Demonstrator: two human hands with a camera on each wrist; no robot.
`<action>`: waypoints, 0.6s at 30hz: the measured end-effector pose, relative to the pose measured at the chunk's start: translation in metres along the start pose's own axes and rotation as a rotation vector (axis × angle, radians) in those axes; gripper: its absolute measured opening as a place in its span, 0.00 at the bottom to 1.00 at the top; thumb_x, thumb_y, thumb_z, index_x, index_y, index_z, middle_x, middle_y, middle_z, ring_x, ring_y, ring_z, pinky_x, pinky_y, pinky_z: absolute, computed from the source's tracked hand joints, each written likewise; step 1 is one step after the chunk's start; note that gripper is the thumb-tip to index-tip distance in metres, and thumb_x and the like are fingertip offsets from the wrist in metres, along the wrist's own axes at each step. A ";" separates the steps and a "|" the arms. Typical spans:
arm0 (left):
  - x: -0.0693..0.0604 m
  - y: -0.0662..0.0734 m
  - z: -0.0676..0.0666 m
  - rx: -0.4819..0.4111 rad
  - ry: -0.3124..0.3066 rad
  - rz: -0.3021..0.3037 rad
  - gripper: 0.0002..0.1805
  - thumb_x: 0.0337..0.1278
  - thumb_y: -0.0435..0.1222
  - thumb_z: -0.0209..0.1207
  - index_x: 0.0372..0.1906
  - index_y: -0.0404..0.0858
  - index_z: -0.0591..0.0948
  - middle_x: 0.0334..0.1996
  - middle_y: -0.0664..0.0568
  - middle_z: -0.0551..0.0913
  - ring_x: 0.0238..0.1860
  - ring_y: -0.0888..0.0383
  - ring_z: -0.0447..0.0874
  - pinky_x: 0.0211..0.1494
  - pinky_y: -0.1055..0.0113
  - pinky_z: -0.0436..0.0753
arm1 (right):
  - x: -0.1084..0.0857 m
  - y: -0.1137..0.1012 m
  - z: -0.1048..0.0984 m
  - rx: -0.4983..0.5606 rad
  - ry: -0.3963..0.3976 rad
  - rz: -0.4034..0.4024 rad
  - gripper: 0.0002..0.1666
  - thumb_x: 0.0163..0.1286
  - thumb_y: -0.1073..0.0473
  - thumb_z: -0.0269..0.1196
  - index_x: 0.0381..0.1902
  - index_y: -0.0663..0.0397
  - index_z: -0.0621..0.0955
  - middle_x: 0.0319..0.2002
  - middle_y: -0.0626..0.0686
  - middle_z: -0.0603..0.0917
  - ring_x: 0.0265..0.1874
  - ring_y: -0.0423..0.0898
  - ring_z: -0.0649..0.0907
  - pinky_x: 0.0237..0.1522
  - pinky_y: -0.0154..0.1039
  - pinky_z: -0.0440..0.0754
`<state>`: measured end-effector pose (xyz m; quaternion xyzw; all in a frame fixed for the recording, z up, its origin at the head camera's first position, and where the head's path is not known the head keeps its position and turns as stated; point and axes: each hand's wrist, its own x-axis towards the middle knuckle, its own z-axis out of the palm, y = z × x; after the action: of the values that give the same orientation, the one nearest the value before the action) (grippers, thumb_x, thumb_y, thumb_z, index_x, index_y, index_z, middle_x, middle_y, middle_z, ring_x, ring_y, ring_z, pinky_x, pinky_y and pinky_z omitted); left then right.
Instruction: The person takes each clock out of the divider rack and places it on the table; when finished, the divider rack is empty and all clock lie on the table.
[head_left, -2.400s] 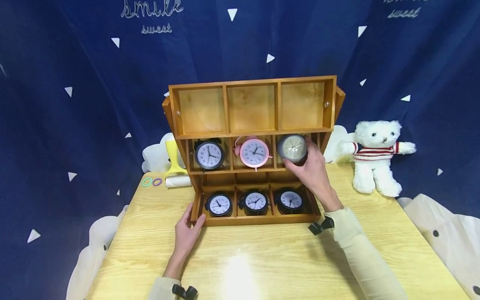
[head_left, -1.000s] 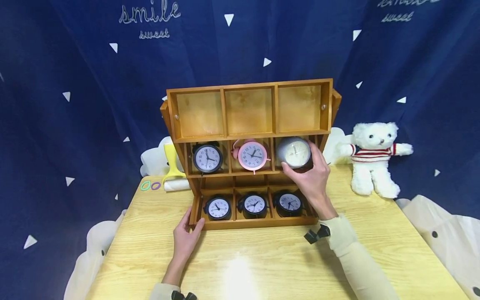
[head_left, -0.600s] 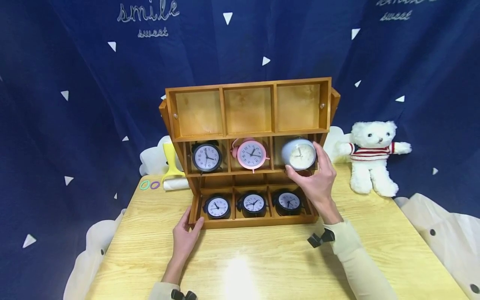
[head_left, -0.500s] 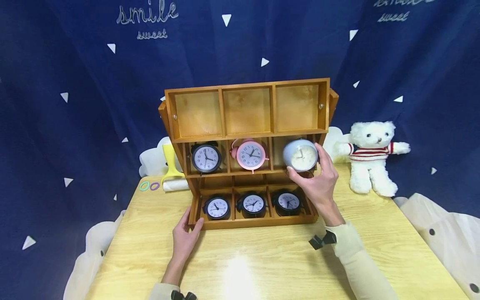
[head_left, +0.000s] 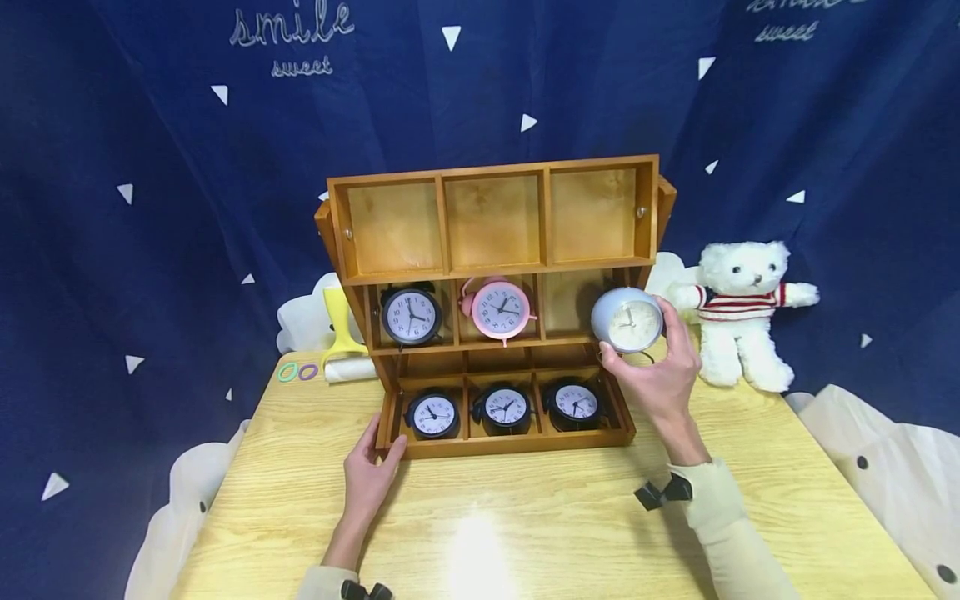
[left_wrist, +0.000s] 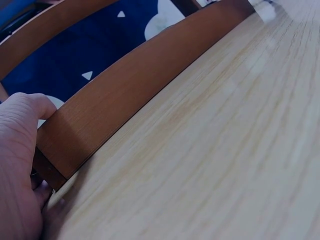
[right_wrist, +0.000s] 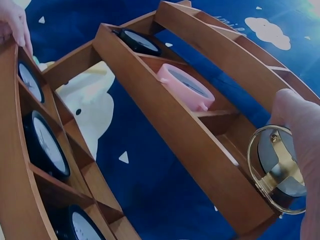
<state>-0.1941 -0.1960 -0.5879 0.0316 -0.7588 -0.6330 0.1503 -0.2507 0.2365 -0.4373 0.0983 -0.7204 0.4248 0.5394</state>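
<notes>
A three-tier wooden shelf (head_left: 510,450) stands on the table. My right hand (head_left: 663,379) pinches a pale blue round clock (head_left: 627,320) between thumb and fingers, in front of the middle tier's right end. The right wrist view shows the clock's gold ring stand (right_wrist: 252,165) beside my hand (right_wrist: 305,130). My left hand (head_left: 369,475) grips the bottom tier's front left corner; in the left wrist view my thumb lies over the board's edge (left_wrist: 115,90). The middle tier holds a dark clock (head_left: 411,317) and a pink clock (head_left: 501,309). Three black clocks sit in the bottom tier.
A white teddy bear (head_left: 746,333) sits at the back right. To the shelf's left lie a yellow-handled roller (head_left: 341,325), a green ring (head_left: 287,372) and a purple ring (head_left: 308,372). A blue curtain (head_left: 480,100) hangs behind.
My right hand has drawn the pale blue clock out of the middle tier's right compartment and to the right, its face turning more into view. My left hand keeps its grip on the corner.
</notes>
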 end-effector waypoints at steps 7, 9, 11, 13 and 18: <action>0.000 0.000 0.000 -0.010 -0.003 0.000 0.38 0.66 0.34 0.70 0.76 0.30 0.68 0.69 0.31 0.75 0.67 0.40 0.77 0.55 0.86 0.76 | 0.002 0.006 -0.014 -0.025 0.001 0.006 0.52 0.41 0.47 0.76 0.66 0.65 0.80 0.57 0.66 0.86 0.51 0.62 0.85 0.58 0.25 0.77; 0.000 0.000 0.000 -0.016 -0.003 0.002 0.38 0.66 0.34 0.70 0.76 0.30 0.68 0.69 0.31 0.75 0.67 0.41 0.76 0.56 0.86 0.75 | 0.002 0.008 -0.018 -0.033 -0.001 0.017 0.52 0.42 0.47 0.76 0.66 0.64 0.79 0.57 0.66 0.85 0.51 0.62 0.84 0.58 0.25 0.77; -0.001 0.001 0.001 -0.021 -0.003 0.003 0.38 0.66 0.34 0.70 0.76 0.30 0.69 0.69 0.31 0.75 0.67 0.41 0.76 0.56 0.86 0.75 | 0.002 0.012 -0.023 -0.048 0.008 0.039 0.52 0.42 0.48 0.76 0.67 0.63 0.80 0.58 0.65 0.85 0.52 0.63 0.84 0.58 0.25 0.76; -0.001 0.002 0.001 -0.023 -0.001 -0.001 0.38 0.66 0.34 0.70 0.76 0.30 0.69 0.69 0.31 0.75 0.67 0.41 0.76 0.56 0.86 0.75 | 0.000 0.017 -0.027 -0.075 0.021 0.068 0.51 0.42 0.48 0.76 0.67 0.61 0.80 0.58 0.64 0.85 0.52 0.62 0.84 0.57 0.24 0.75; -0.003 0.009 0.001 0.001 0.001 -0.014 0.37 0.66 0.31 0.69 0.76 0.29 0.68 0.69 0.31 0.74 0.67 0.40 0.76 0.56 0.87 0.75 | -0.006 0.038 -0.038 -0.119 0.051 0.125 0.50 0.40 0.50 0.77 0.65 0.59 0.81 0.58 0.61 0.86 0.52 0.60 0.83 0.55 0.24 0.72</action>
<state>-0.1900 -0.1923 -0.5797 0.0372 -0.7589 -0.6335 0.1462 -0.2448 0.2853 -0.4591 0.0100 -0.7353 0.4165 0.5347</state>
